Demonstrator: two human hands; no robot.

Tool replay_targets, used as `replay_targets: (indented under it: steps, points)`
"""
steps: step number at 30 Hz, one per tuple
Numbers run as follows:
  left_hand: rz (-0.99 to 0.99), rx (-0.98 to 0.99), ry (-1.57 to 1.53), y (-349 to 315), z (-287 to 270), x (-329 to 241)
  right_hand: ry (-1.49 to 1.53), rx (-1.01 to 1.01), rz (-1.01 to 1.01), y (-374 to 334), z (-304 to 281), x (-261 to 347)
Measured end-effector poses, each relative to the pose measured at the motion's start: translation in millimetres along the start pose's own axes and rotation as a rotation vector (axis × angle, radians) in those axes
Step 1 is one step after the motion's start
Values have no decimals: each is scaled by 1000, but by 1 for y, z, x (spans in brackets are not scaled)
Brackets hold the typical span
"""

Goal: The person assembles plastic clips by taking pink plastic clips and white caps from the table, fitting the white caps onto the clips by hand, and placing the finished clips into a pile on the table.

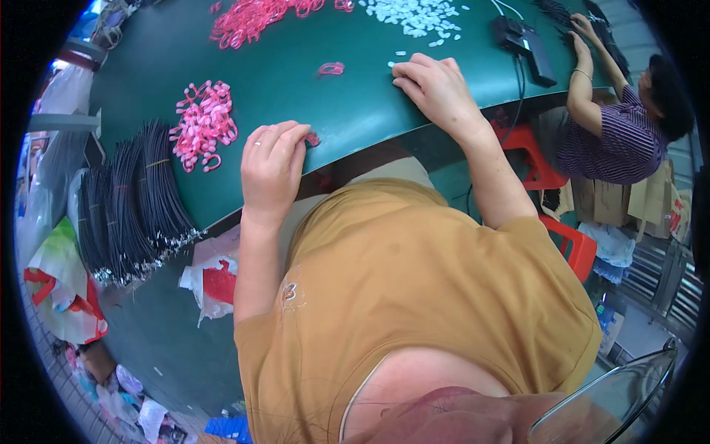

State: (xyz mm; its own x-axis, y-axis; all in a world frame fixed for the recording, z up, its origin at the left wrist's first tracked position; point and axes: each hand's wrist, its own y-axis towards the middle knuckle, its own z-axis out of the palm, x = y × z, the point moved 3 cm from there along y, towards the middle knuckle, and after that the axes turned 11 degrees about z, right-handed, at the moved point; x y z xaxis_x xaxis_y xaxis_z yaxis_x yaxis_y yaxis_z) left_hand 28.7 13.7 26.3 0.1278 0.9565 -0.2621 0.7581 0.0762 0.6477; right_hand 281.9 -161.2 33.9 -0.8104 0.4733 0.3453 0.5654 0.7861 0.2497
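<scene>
My left hand point(274, 166) is closed near the table's front edge, with a small pink cord loop point(313, 138) poking out at its fingertips. Farther right, my right hand point(442, 96) rests low over the table, thumb and fingers drawn together. A small white piece point(391, 64) lies right at those fingertips; whatever is between them is hidden. A single pink loop point(331, 69) lies between and beyond my hands. Left of my left hand is a heap of pink loops with light pink tabs point(205, 122).
Pink loops point(248, 21) and small white pieces point(414, 15) are heaped at the far side of the green table point(296, 96). Bundled black cords point(126, 200) hang over the left edge. A black device point(525, 48) with cables sits right, near a co-worker point(610, 140) and red stools point(529, 155).
</scene>
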Motion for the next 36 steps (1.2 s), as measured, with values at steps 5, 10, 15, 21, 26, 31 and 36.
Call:
replay_targets:
  steps: [5,10,15,21,26,31,36]
  points:
    - [35,-62,41,-5,4,-1,95,38,-164,-1,10,35]
    - [38,-74,90,-8,3,-4,26,89,-212,5,16,41]
    - [22,-93,67,-11,2,-4,112,-3,-121,7,9,18]
    - [20,-77,63,-10,3,-4,76,43,-37,-5,4,20]
    - [12,-76,29,-7,2,-5,49,-17,-61,-15,10,32]
    - [9,-75,18,-8,1,-5,48,-38,-46,-16,10,39]
    - [-5,-76,7,-10,2,-4,47,-10,-119,-16,12,45]
